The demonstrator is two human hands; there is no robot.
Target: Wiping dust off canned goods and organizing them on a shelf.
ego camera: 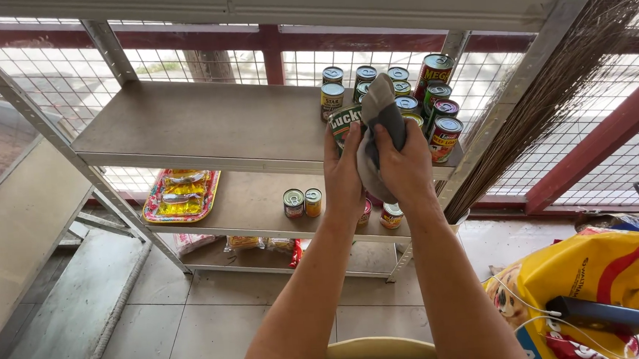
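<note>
step: wiping a tin | left hand (343,172) clasps a green-labelled can (343,121) held up in front of the middle shelf (185,124) | right hand (404,169) fingers closed on a grey cloth (378,118) pressed to the can | next — probably turning the can so the cloth meets unwiped sides, grip kept firm — other cans (432,101) stand just behind

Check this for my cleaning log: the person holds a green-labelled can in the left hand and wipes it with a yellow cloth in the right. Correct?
Not quite: the head view shows the cloth is grey, not yellow. The left hand does hold the green-labelled can, and the right hand holds the cloth against it.
</note>
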